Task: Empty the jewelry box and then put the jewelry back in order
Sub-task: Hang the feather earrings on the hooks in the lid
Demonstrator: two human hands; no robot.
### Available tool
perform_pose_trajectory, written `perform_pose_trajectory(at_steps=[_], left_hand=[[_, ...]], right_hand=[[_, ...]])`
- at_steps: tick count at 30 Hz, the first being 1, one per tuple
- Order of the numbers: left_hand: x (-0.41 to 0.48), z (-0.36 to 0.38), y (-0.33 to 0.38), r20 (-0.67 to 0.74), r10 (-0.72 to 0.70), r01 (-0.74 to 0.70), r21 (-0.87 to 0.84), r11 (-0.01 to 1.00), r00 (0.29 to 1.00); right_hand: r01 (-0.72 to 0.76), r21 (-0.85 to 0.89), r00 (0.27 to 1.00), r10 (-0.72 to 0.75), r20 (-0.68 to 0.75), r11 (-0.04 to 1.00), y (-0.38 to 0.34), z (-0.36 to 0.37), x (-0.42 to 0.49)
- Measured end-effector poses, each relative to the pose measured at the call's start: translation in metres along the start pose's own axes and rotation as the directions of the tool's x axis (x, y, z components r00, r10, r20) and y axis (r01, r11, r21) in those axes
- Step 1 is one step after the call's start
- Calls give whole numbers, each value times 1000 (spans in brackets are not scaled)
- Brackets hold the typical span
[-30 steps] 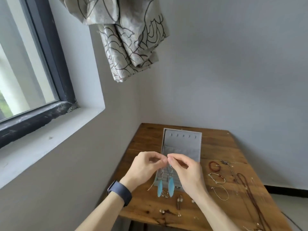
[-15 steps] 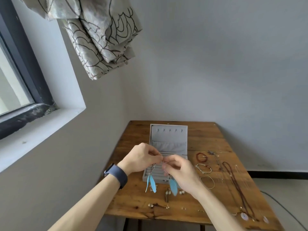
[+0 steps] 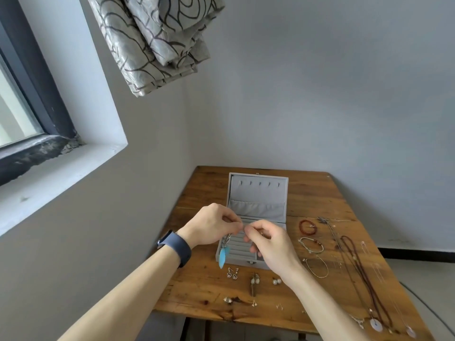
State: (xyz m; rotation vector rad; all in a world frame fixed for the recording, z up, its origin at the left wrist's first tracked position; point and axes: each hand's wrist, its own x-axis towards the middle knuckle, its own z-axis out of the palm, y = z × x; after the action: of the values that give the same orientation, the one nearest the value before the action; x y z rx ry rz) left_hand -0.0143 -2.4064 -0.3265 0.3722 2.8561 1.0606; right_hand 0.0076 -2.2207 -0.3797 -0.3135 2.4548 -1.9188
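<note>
A grey jewelry box stands open on the wooden table, its lid upright with small hooks. Both hands hover over the box's ridged tray. My left hand pinches the top of a blue feather earring, which dangles at the box's front left corner. My right hand has its fingers curled, pinching something small close to the left fingertips; what it holds is hidden. Several small earrings and pearl studs lie on the table in front of the box.
Right of the box lie a red bead bracelet, two thin bracelets and long cord necklaces with pendants near the table's front right corner. A window and a patterned curtain are up at the left. A wall stands behind the table.
The hands have come lower over the box. Two blue feathers hung between them before; only one shows now, under my left hand. The view has tilted.
</note>
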Motion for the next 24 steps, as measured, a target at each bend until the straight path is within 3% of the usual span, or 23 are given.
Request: perform_pose_trajectory(at_steps=[5,10,16,24], left_hand=[[29,1,-26,-63,-74,69,-71,995,995],[86,-3,-51,-72,-287,249,-330,911,955],[160,-5,-76,110,-436,420,-551,721,893],[192,-12,-98,297,-401,492,-373,787,866]], right_hand=[[-49,-41,997,47,-65,998,14,2,35],[-190,95,965,204,-164,977,27,0,100],[-235,138,946,259,-194,962,37,8,177],[-303,178,917,337,-211,936,38,23,218]])
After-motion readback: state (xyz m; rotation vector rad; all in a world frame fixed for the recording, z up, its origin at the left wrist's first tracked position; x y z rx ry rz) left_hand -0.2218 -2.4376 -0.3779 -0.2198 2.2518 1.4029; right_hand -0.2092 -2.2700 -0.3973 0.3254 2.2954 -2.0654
